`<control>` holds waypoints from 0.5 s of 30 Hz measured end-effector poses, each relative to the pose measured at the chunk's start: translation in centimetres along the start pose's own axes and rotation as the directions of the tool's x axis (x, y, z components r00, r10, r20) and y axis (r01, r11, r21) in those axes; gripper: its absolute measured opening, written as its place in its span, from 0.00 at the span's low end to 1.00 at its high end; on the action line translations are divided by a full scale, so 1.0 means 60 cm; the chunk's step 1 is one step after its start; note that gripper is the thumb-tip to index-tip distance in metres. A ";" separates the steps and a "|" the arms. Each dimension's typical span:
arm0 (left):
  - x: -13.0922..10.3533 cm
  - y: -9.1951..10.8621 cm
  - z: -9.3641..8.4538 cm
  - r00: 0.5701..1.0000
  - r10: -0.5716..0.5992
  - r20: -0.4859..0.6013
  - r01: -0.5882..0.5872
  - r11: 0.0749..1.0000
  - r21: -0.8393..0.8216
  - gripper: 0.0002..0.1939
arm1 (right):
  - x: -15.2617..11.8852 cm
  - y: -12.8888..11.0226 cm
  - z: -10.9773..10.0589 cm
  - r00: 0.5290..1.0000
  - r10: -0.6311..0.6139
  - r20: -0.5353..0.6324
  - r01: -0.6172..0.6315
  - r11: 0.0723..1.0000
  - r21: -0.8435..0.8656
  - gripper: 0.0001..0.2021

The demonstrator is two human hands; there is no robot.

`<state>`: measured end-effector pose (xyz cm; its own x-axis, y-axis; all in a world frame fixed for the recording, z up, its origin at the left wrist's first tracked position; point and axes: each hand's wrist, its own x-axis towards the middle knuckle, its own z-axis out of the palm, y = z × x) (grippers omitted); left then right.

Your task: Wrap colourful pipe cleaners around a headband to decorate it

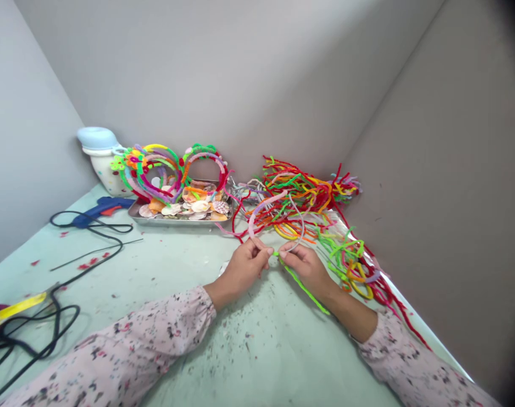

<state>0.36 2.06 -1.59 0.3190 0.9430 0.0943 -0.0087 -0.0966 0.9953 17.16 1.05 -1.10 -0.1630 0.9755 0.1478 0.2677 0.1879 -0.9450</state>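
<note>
Near the middle of the table, my left hand is closed on the lower left end of a headband, whose left side is wrapped in pink and lilac fuzz while its right side is bare grey. My right hand pinches the headband's lower right part together with a bright green pipe cleaner. A short bit of green shows between the two hands, and the long tail slants down under my right hand. The fingertips are close together but apart.
Behind lies a metal tray of shells with finished colourful headbands. A heap of pipe cleaners spreads along the back right. At left are a white cup, a blue glue gun, black cords and a yellow strip.
</note>
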 end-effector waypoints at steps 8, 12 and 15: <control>0.000 0.000 0.000 1.000 0.006 0.000 -0.006 1.000 0.005 0.12 | 0.003 0.005 -0.002 1.000 0.018 0.024 -0.018 1.000 0.021 0.10; 0.001 0.001 0.000 1.000 -0.006 -0.014 0.006 1.000 0.004 0.12 | 0.003 0.005 -0.002 0.999 0.033 0.027 -0.035 0.998 0.053 0.10; 0.003 0.000 -0.001 1.000 -0.005 -0.010 0.005 1.000 0.005 0.12 | 0.004 0.007 -0.003 1.000 0.026 0.017 -0.027 0.998 0.049 0.10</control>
<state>0.38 2.21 -1.56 0.3095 0.9467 0.0893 -0.0026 -0.0930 0.9957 17.40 1.37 -1.40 -0.1725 0.9779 0.1179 0.2251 0.1557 -0.9618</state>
